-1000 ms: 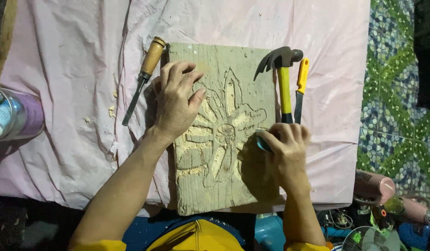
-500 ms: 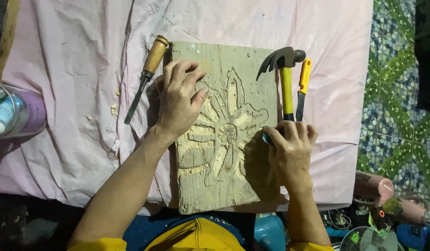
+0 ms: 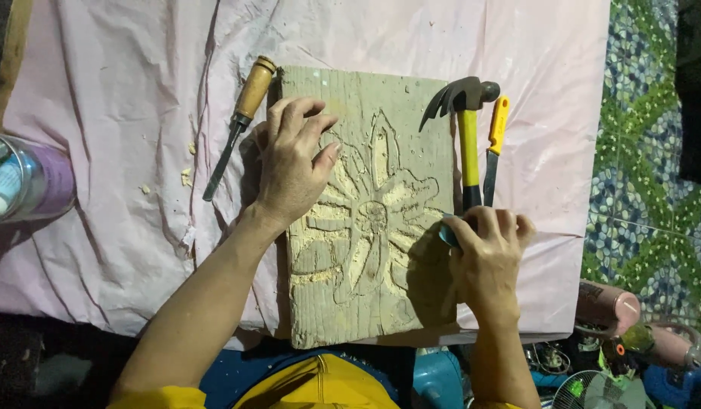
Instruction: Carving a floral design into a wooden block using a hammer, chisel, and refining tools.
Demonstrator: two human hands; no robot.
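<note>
A pale wooden board (image 3: 366, 98) with a flower carved into it lies on a pink cloth (image 3: 123, 129). My left hand (image 3: 290, 163) rests flat on the board's upper left part, fingers spread. At the board's right edge my right hand (image 3: 483, 257) is closed around a small tool with a blue handle (image 3: 447, 233), its tip near the carved petals; the tip is hidden. A claw hammer (image 3: 465, 129) with a yellow and black handle lies just above my right hand.
A wooden-handled chisel (image 3: 241, 121) lies left of the board. A yellow-handled knife (image 3: 494, 144) lies beside the hammer. A plastic jar (image 3: 29, 185) stands at the left edge. Pink bottles (image 3: 630, 326) and a small fan (image 3: 593, 390) sit lower right, on patterned tiles (image 3: 646, 151).
My right hand has shifted slightly right and down along the board's edge. My left hand stays on the board.
</note>
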